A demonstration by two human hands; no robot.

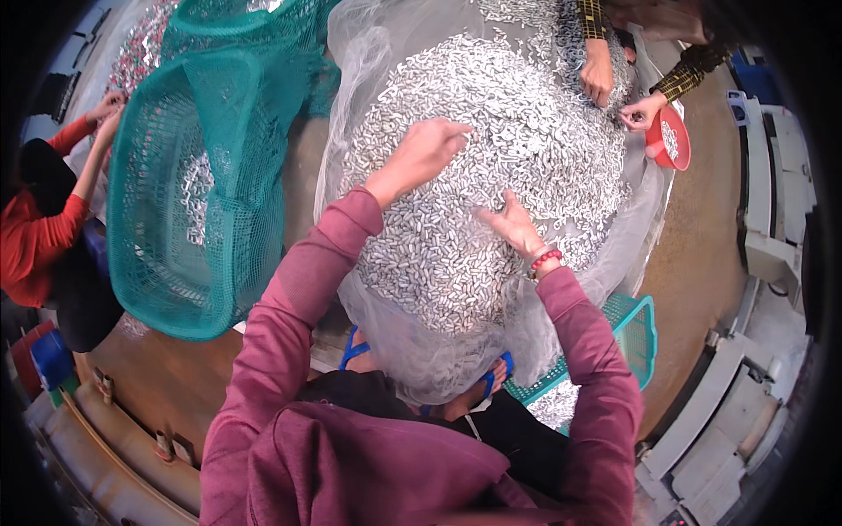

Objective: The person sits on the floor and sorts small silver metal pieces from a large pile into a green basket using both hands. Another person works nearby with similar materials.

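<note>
Brown flooring (702, 254) is seen around a large heap of small silvery metal pieces (491, 175), which is piled on a translucent plastic sheet (421, 351) at the centre of the view. The left hand (425, 151) is laid on the heap at about 11 o'clock from its middle, fingers curled loosely into the pieces — whether any piece is gripped cannot be told. The right hand (513, 226) is spread flat on the heap at about 4 o'clock from the left hand, fingers splayed, nothing clenched; a red bead bracelet (545, 259) is worn at its wrist. Both arms are covered by maroon sleeves (289, 324).

A green mesh basket (189, 202), tilted on its side, is noted at 9 o'clock of the heap, a few pieces inside. A second, smaller green basket (636, 329) is partly hidden at 5 o'clock. At 1 o'clock a co-worker's hands (618, 92) are at the heap's far edge beside a red bowl (671, 140). At 9 o'clock of the view, a person in a red top (39, 237) is seated.
</note>
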